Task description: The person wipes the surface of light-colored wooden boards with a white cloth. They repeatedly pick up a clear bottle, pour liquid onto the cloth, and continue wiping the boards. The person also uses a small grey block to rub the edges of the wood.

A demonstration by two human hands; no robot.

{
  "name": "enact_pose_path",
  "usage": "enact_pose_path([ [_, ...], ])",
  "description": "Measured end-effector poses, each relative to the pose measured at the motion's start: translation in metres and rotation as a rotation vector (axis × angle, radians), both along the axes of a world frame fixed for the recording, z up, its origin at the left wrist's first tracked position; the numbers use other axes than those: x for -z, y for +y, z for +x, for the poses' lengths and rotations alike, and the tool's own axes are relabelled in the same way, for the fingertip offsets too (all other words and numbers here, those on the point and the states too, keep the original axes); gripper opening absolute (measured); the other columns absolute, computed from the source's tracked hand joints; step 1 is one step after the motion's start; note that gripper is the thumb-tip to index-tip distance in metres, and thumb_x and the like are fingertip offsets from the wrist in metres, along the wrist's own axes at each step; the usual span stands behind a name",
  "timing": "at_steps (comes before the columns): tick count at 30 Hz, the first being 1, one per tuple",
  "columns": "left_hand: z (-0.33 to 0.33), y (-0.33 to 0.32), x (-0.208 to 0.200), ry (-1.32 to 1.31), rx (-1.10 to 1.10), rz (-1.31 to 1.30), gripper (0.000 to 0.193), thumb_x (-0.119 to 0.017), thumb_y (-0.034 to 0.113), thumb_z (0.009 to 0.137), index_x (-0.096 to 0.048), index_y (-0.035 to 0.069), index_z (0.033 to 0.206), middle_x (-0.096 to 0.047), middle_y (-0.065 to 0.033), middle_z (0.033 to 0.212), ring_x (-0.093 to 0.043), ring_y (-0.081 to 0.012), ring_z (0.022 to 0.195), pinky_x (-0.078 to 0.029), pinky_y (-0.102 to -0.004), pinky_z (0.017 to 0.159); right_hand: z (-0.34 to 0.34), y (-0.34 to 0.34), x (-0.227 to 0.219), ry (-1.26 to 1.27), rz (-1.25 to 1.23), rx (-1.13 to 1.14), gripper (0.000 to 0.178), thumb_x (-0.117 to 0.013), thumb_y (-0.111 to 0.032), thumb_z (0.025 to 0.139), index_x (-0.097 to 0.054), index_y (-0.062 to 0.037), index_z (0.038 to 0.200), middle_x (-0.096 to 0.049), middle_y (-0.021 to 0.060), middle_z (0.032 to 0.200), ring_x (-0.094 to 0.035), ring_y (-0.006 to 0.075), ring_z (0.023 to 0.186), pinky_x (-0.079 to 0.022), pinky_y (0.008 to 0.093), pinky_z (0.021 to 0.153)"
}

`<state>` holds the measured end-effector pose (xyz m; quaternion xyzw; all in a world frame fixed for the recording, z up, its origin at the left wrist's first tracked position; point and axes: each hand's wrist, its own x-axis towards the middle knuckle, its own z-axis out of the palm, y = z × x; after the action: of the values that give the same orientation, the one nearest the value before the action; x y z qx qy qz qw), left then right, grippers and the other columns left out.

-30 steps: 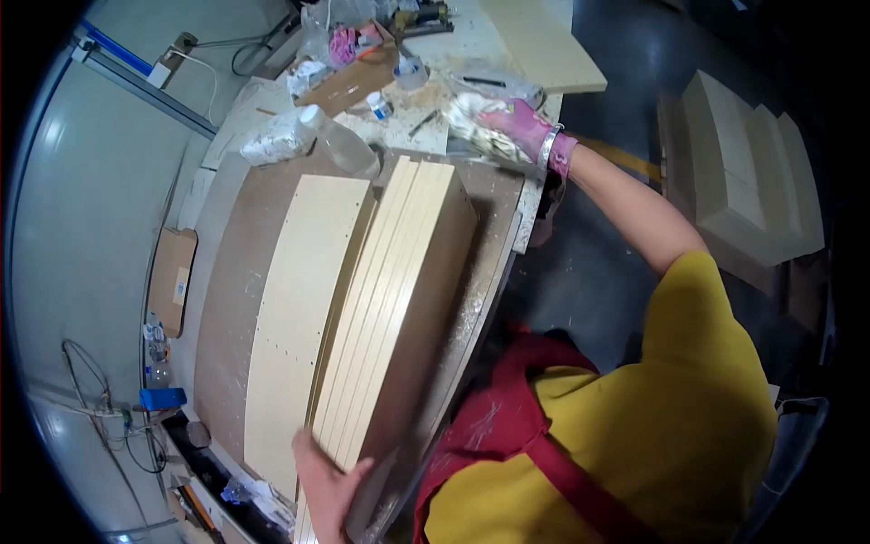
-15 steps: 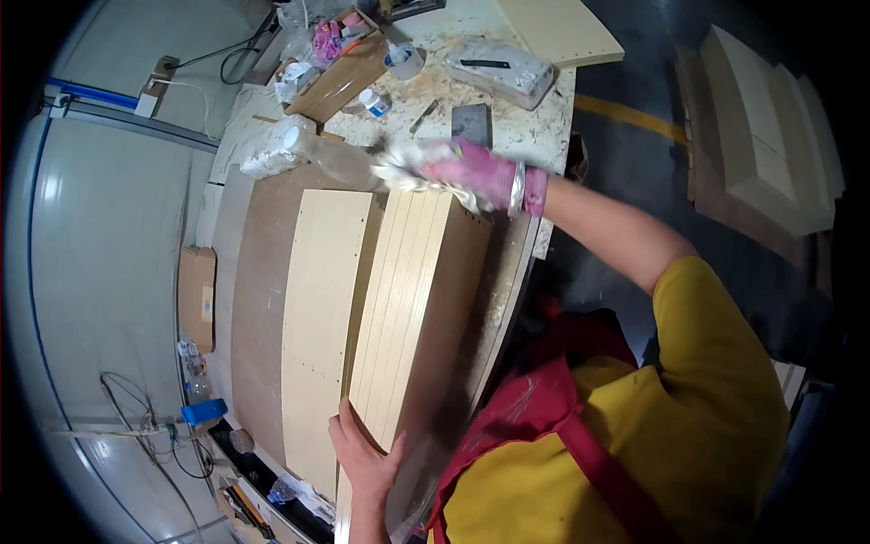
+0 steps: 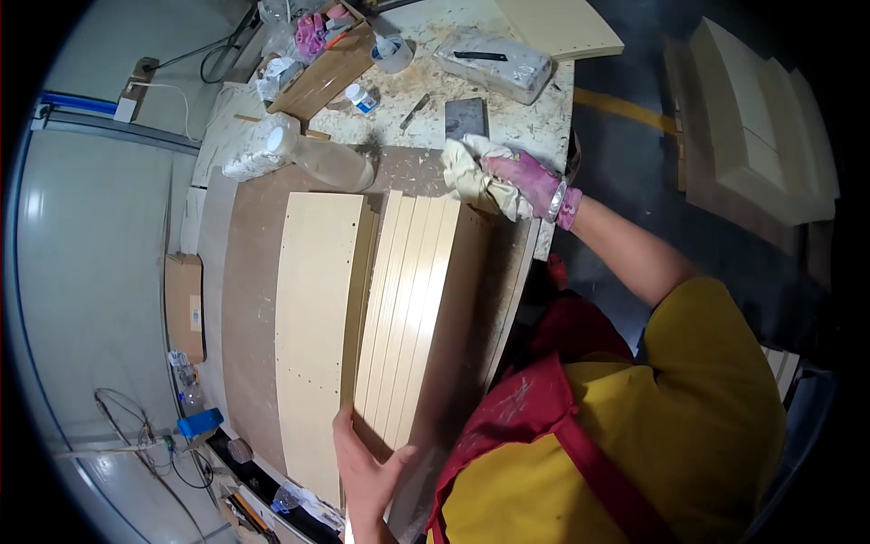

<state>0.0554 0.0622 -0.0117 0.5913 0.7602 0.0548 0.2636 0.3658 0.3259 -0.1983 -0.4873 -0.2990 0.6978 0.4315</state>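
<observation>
A stack of several pale wooden boards stands on edge, leaning on a brown workbench. A single wide pale panel lies flat to their left. My bare left hand presses against the near end of the stack. My right hand, in a pink glove, is closed on a crumpled off-white rag at the far end of the boards, touching their top corner.
At the far end lie a plastic bottle, a small white bottle, a tape roll, a grey metal plate, a wrapped white block and sawdust. Pale panels are stacked on the right floor. A cardboard box sits left.
My gloved right hand has come down from the cluttered far end to the top corner of the boards, carrying the rag. My left hand stays at the near end of the stack.
</observation>
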Motion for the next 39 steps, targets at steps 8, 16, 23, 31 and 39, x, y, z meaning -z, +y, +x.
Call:
enact_pose_path([
  [8, 0.100, 0.160, 0.014, 0.103, 0.402, 0.246, 0.115, -0.082, 0.044, 0.063, -0.017, 0.001, 0.148, -0.036, -0.0236, 0.142, -0.043, -0.0399, 0.125, -0.037, -0.0452, 0.103, 0.010, -0.010, 0.010, 0.300, -0.154, -0.071, 0.027, -0.059, -0.018, 0.091, -0.062, -0.0039, 0.115, -0.066, 0.0030, 0.104, -0.061, 0.0095, 0.095, -0.048, 0.0253, 0.085],
  [16, 0.121, 0.155, 0.023, 0.191, 0.105, 0.118, 0.100, -0.075, 0.040, 0.066, -0.026, 0.001, 0.144, -0.044, -0.0237, 0.118, -0.048, -0.0409, 0.108, -0.039, -0.0469, 0.094, 0.026, 0.028, 0.064, 0.920, -0.283, -0.111, 0.031, -0.047, -0.015, 0.099, -0.048, 0.0008, 0.126, -0.064, 0.0149, 0.108, -0.066, 0.0250, 0.093, -0.057, 0.0371, 0.082],
  [23, 0.109, 0.156, 0.031, 0.170, 0.131, 0.093, 0.106, -0.072, 0.054, 0.069, -0.022, 0.001, 0.147, -0.037, -0.0266, 0.138, -0.040, -0.0415, 0.124, -0.032, -0.0483, 0.104, 0.050, 0.049, 0.037, 0.644, -0.210, -0.091, 0.037, -0.054, -0.013, 0.094, -0.050, 0.0040, 0.126, -0.065, 0.0113, 0.107, -0.065, 0.0205, 0.091, -0.054, 0.0334, 0.084],
  [31, 0.108, 0.163, 0.032, 0.205, 0.247, 0.189, 0.105, -0.078, 0.031, 0.057, -0.025, 0.000, 0.143, -0.044, -0.0247, 0.110, -0.051, -0.0406, 0.097, -0.044, -0.0479, 0.082, 0.020, 0.039, 0.006, 0.301, 0.126, -0.156, 0.036, -0.065, -0.021, 0.089, -0.058, 0.0022, 0.116, -0.065, 0.0028, 0.099, -0.059, 0.0096, 0.090, -0.048, 0.0254, 0.079],
  [39, 0.107, 0.152, 0.035, 0.164, 0.119, 0.139, 0.106, -0.073, 0.047, 0.064, -0.025, 0.001, 0.145, -0.037, -0.0234, 0.132, -0.040, -0.0387, 0.120, -0.033, -0.0477, 0.099, 0.014, 0.050, 0.021, -0.547, 0.818, -0.225, 0.024, -0.063, -0.015, 0.084, -0.060, -0.0037, 0.105, -0.062, 0.0134, 0.092, -0.062, 0.0283, 0.083, -0.050, 0.0365, 0.074],
])
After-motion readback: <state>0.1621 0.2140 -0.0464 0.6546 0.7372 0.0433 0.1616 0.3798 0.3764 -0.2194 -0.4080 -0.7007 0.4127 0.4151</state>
